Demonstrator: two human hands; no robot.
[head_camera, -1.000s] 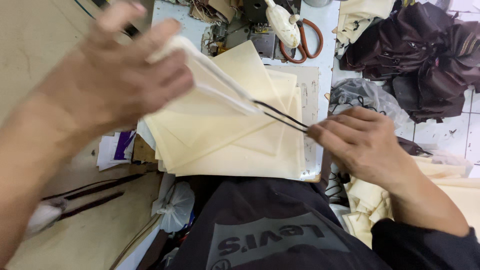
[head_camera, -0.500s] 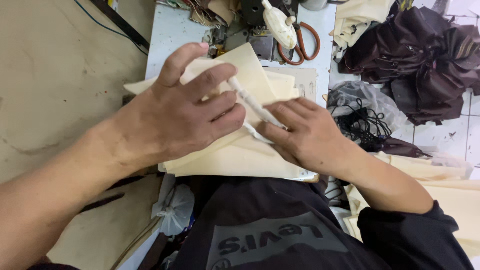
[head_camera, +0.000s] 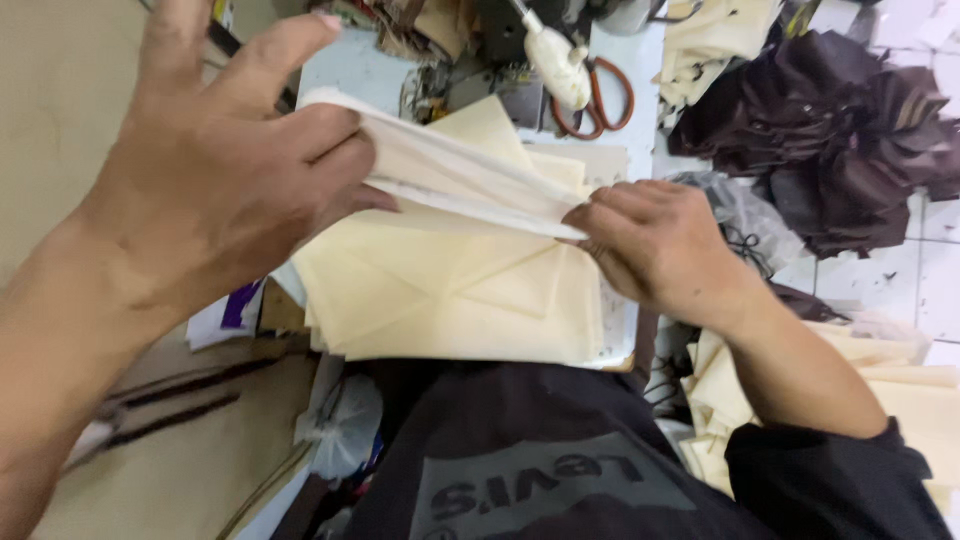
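Head view. Left hand (head_camera: 215, 190) raised, thumb and fingers (head_camera: 320, 150) pinched on one end of a folded cream fabric piece (head_camera: 455, 175); index finger lifted free. Right hand (head_camera: 655, 245) grips the other end, fingers curled closed around it. Piece stretched between the two hands, held above a stack of cream fabric pieces (head_camera: 450, 295) lying just under the fingers. Beyond the right fingertips: orange-handled scissors (head_camera: 590, 95). Further right of the right hand, a heap of dark brown fabric (head_camera: 850, 130).

Bare left forearm; dark sleeve on right arm; dark printed shirt.
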